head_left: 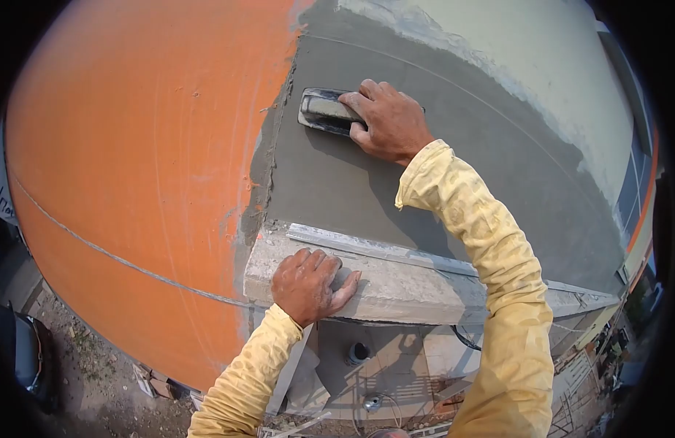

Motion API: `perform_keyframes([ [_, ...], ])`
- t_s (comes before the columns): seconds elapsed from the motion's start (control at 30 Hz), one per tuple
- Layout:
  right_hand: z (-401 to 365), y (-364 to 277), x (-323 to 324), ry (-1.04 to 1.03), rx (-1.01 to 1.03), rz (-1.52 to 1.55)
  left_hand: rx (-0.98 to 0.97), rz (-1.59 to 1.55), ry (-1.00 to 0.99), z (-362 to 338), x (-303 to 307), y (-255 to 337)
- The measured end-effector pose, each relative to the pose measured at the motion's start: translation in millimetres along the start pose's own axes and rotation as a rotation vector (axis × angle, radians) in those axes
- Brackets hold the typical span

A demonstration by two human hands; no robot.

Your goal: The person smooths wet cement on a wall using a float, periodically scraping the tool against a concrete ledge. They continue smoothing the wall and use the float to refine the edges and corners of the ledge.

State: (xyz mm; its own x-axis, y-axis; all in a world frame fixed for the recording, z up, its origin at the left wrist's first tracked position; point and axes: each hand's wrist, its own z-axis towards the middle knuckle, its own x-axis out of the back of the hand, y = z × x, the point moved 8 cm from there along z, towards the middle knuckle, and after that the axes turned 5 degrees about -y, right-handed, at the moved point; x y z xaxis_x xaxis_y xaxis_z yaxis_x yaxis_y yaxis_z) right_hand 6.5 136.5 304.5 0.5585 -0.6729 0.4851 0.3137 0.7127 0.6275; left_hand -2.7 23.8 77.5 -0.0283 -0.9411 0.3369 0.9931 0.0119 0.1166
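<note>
Up between 12 and 1 o'clock, your right grip (392, 123) is wrapped round the float (317, 109), probably so it sits flat on the grey wall patch (498, 139). Down near 7, your left grip (308, 285) holds nothing, fingers loose on the ledge (403, 293), likely just for balance.

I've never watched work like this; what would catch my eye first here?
Probably the bright orange wall filling the left of the view. Just right of it spreads a grey coating, and in its upper part the right hand grips a float. Below, the left hand rests on a pale ledge.
</note>
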Motion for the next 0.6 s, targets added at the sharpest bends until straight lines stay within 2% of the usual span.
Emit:
perform_keyframes([
  [0.03,6,6,4,0.003,0.002,0.002,0.001,0.008,-0.002,0,-1,0],
  [0.1,23,48,33,0.286,-0.247,0.060,0.002,0.018,-0.003,0,-3,1],
  [0.23,43,59,29,0.347,-0.314,-0.026,0.003,0.027,-0.010,0,-4,-1],
  [0.3,32,28,8,0.155,-0.130,0.004,0.016,0.024,-0.016,-1,-3,-2],
  [0.43,-3,-8,-9,-0.143,0.068,-0.008,-0.004,0.018,-0.003,-1,-2,0],
  [0.47,3,-2,-2,-0.134,0.077,-0.010,0.002,0.024,-0.028,0,-3,0],
  [0.53,25,36,35,0.094,-0.059,0.180,-0.002,0.035,-0.018,1,-2,1],
  [0.6,65,71,62,0.149,-0.015,0.295,-0.004,0.034,-0.013,0,-1,1],
])
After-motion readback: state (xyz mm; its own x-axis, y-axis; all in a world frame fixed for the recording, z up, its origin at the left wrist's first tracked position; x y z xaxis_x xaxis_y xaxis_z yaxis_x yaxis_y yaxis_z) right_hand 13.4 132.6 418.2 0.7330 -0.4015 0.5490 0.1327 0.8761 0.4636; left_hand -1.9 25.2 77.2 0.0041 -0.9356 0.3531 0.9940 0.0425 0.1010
